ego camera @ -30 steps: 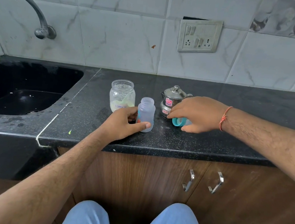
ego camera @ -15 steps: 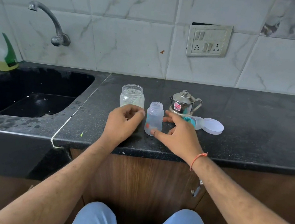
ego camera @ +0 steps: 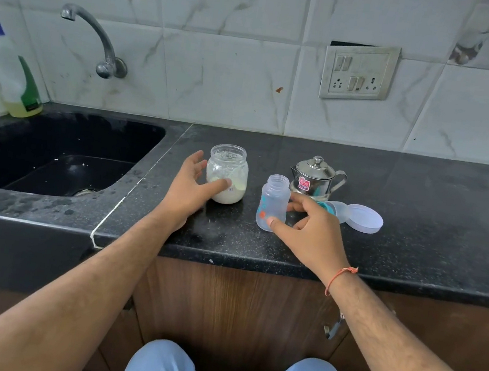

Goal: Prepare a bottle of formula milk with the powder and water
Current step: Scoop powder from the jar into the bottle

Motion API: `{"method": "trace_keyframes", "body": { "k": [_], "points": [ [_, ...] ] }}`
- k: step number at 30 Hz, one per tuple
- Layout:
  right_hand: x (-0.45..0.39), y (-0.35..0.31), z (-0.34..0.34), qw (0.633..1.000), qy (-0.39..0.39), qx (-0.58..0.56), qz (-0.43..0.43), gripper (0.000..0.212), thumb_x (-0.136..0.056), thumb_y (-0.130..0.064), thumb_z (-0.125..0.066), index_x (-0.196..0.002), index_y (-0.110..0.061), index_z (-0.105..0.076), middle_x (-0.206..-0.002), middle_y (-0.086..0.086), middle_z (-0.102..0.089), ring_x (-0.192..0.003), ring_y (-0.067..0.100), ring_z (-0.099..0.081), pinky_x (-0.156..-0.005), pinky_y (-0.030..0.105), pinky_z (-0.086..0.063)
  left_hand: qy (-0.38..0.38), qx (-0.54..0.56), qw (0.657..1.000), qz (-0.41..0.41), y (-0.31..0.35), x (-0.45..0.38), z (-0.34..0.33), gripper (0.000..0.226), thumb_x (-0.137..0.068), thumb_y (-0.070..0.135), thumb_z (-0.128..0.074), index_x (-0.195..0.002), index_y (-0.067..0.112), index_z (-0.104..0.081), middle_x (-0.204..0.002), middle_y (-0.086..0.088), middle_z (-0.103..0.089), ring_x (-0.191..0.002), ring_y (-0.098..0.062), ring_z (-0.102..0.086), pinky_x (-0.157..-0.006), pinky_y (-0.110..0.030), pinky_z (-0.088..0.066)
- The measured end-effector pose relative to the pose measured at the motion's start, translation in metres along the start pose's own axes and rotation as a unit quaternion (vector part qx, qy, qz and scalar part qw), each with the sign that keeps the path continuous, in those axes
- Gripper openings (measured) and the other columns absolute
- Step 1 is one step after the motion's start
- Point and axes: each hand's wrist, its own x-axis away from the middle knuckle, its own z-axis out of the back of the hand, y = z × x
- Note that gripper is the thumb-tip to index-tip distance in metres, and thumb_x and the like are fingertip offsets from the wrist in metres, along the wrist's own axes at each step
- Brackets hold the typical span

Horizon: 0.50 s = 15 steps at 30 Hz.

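Left hand: the left hand (ego camera: 188, 190) is spread wide beside the powder jar (ego camera: 227, 173), fingers splayed on its far side and the thumb laid across the front of the glass; it cups the jar loosely, not gripping it.
Right hand: the right hand (ego camera: 309, 224) is at the baby bottle (ego camera: 273, 202), thumb tip on the lower front, fingers bent round its right side; a light pinch, nothing tighter.
Baby bottle: clear plastic, upright, neck open, standing on the black tabletop (ego camera: 417, 225) between the jar and the steel pot.
Powder jar: glass, no lid on, pale powder lying in the bottom, just left of the bottle and apart from it.
Steel pot: a small lidded steel pot (ego camera: 316, 177) with a pink sticker, right behind the bottle.
Cap parts: a teal ring (ego camera: 328, 208) and a clear dome cap beside it, then a round white lid (ego camera: 364, 218) lying flat, all to the right of the right hand.
Sink: the dark sink (ego camera: 56, 156) is over on the left, tap (ego camera: 100, 41) on the tiled wall above it, a detergent bottle (ego camera: 22, 87) in the corner.
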Motion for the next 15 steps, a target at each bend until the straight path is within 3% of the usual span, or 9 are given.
{"method": "trace_keyframes", "body": {
  "k": [4, 9, 15],
  "points": [
    [0.003, 0.0, -0.002, 0.999, 0.041, -0.004, 0.026, 0.068, -0.078, -0.048, -0.085, -0.14, -0.032, -0.062, -0.11, -0.022, -0.07, -0.065, 0.011, -0.066, -0.072, 0.023, -0.058, -0.006, -0.055, 0.998, -0.029, -0.001, 0.0, -0.007, 0.099, -0.075, 0.021, -0.102, -0.157, 0.023, -0.048, -0.136, 0.01, -0.072, -0.125, -0.008, -0.07, -0.113, -0.037, -0.056],
    [0.012, -0.001, -0.004, 0.99, 0.115, -0.042, 0.066, 0.052, -0.08, -0.043, -0.086, -0.125, -0.031, -0.061, -0.097, -0.013, -0.051, -0.065, 0.014, -0.049, -0.063, 0.028, -0.052, -0.007, -0.077, 0.996, -0.042, 0.003, 0.011, -0.004, 0.086, -0.075, 0.025, -0.102, -0.148, 0.024, -0.058, -0.126, 0.013, -0.074, -0.116, -0.004, -0.07, -0.095, -0.022, -0.057],
    [0.021, -0.016, 0.001, 0.982, 0.101, -0.06, 0.15, 0.017, -0.096, -0.024, -0.076, -0.11, -0.024, -0.067, -0.081, -0.003, -0.051, -0.064, 0.016, -0.047, -0.055, 0.035, -0.047, -0.056, -0.095, 0.99, -0.088, -0.002, 0.028, 0.008, 0.098, -0.061, 0.036, -0.106, -0.146, 0.033, -0.057, -0.131, 0.013, -0.075, -0.122, -0.005, -0.071, -0.11, -0.038, -0.059]
  ]
}}
